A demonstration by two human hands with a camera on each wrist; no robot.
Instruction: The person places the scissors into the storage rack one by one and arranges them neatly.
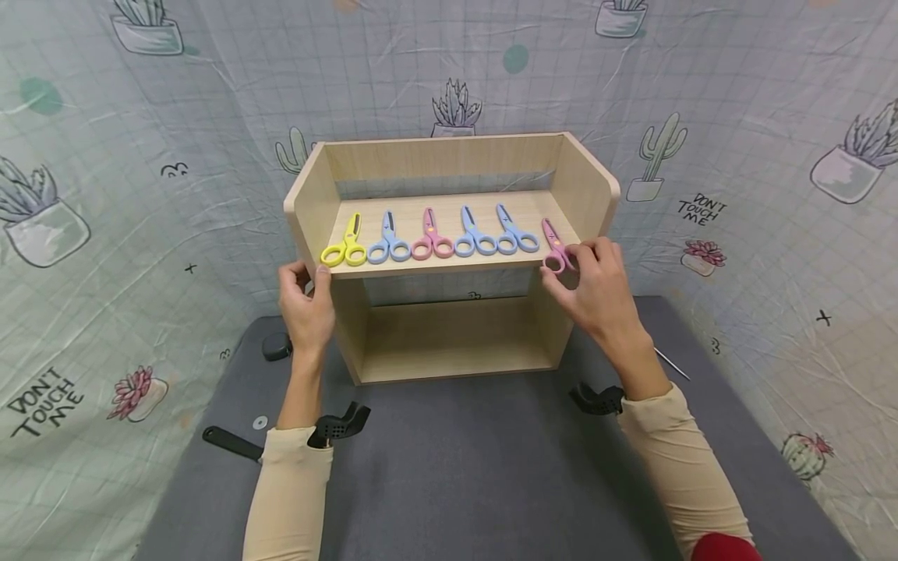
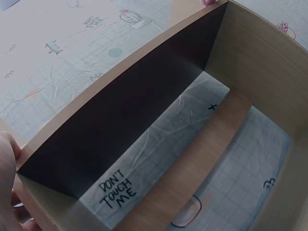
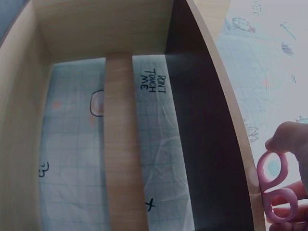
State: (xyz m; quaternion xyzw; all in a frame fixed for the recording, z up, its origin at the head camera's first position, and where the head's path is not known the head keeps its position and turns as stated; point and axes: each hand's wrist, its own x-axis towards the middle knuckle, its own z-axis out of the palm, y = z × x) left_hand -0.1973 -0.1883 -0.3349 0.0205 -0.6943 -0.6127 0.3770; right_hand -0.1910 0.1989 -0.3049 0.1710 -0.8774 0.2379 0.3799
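A small wooden shelf unit (image 1: 442, 271) stands on the table. Along its upper board lie yellow scissors (image 1: 344, 251), blue scissors (image 1: 389, 248), pink scissors (image 1: 431, 246) and two more blue pairs, blades towards the back. At the right end, my right hand (image 1: 598, 290) pinches the handles of another pair of pink scissors (image 1: 554, 253); their loops (image 3: 281, 207) reach past the board's front edge in the right wrist view. My left hand (image 1: 306, 312) grips the board's left front corner, thumb at the edge and fingers beside the side panel.
Left on the table are a dark rounded object (image 1: 277, 346), a small pale disc (image 1: 260, 422) and a black handle (image 1: 231, 442). A thin metal rod (image 1: 671, 363) lies beyond the right forearm. A patterned cloth (image 1: 231, 101) hangs around the table.
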